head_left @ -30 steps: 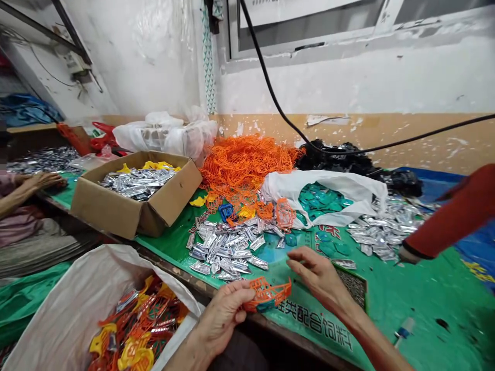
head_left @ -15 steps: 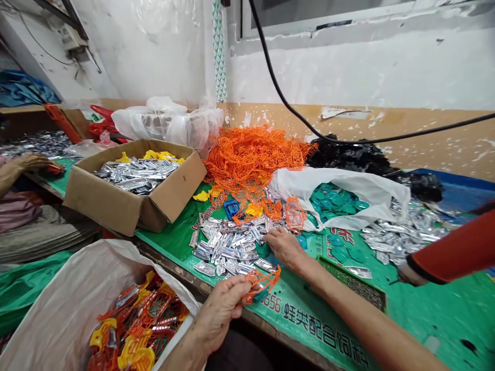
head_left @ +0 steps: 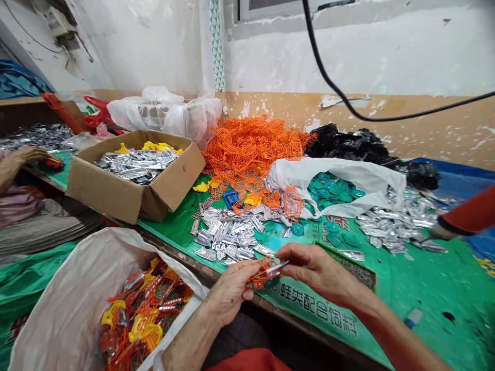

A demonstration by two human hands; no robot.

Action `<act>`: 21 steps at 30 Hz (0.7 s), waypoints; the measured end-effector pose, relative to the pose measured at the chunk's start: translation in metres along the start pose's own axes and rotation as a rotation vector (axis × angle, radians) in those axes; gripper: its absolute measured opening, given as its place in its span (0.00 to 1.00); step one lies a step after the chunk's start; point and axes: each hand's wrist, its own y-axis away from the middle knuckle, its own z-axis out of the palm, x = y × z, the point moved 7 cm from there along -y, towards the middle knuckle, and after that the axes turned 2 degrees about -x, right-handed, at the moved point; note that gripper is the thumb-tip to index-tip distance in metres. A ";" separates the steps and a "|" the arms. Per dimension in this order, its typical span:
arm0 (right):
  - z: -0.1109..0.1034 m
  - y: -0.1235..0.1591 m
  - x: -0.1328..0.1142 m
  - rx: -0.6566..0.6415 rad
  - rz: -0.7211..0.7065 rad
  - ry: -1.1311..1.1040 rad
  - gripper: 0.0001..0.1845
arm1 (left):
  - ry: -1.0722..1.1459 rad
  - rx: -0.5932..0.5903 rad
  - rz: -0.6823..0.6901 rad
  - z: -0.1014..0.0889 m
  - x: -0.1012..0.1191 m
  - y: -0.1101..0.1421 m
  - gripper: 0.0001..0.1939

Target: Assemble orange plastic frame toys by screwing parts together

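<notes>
Over the table's front edge, my left hand [head_left: 232, 291] is closed on an orange plastic lattice piece [head_left: 258, 276], with some dark green showing beneath it. My right hand [head_left: 315, 268] pinches a small shiny metal plate [head_left: 277, 269] between thumb and fingers, holding it against the lattice piece. Just beyond both hands lies a loose pile of the same silvery plates [head_left: 228, 232]. Behind that pile, a blue piece [head_left: 231, 199] and a yellow piece [head_left: 253, 200] lie among orange lattice pieces. How the plate meets the lattice is partly hidden by my fingers.
A white sack [head_left: 58, 309] of orange and yellow pieces stands at lower left. A cardboard box [head_left: 112, 193] holds metal plates. Orange lattices [head_left: 255, 141] are heaped by the wall. A green tray [head_left: 373, 270] and a white bag [head_left: 278, 172] lie right. A co-worker's red sleeve [head_left: 469, 208] reaches in.
My right hand has come back from the pile with a metal plate and brought it to the orange lattice piece in my left hand. The co-worker's red sleeve has moved up and right.
</notes>
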 end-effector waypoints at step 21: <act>0.003 0.041 0.003 0.396 -0.175 0.193 0.12 | -0.602 -0.154 0.344 0.033 0.016 0.016 0.10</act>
